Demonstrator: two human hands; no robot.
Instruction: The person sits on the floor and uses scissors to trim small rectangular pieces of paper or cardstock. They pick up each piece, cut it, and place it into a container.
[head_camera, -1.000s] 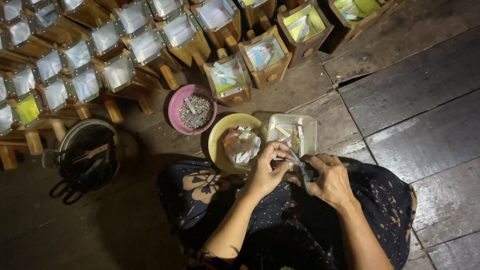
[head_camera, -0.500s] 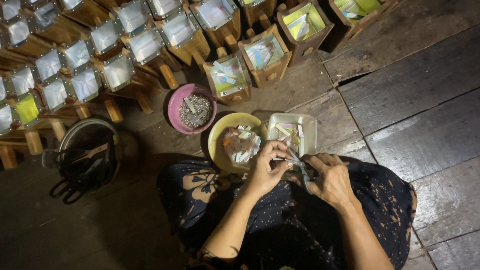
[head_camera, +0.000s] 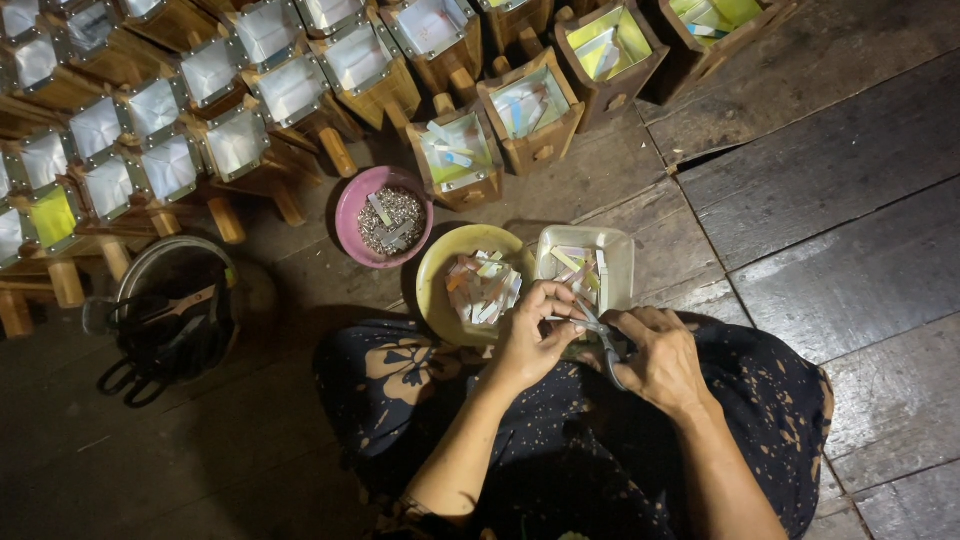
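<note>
Scissors (head_camera: 603, 340) sit in the right hand (head_camera: 655, 355), whose fingers (head_camera: 628, 325) are curled closed around the handles, the blades pointing up and left toward the other hand. The left hand (head_camera: 535, 335) meets them there, its fingers (head_camera: 560, 300) pinched together on a small strip of paper (head_camera: 560, 318) held just at the blade tips; the strip is too small to make out in detail. Both hands hover above the person's lap, which is covered by a dark patterned cloth (head_camera: 400, 370).

Just beyond the fingers lies a pale rectangular tray (head_camera: 620, 250) holding coloured paper strips, and touching its left side a yellow bowl (head_camera: 435, 285) heaped with more cut paper pieces. Up and left of that, slightly apart, stands a pink bowl (head_camera: 350, 205) with a greyish mass of small bits and a couple of strips on top.

Farther out, rows of small wooden boxes (head_camera: 530, 105) with paper-covered tops stretch across the upper part of the wooden floor (head_camera: 830, 230). At the left edge rests a round dark basin (head_camera: 135, 275) containing dark-handled tools.
</note>
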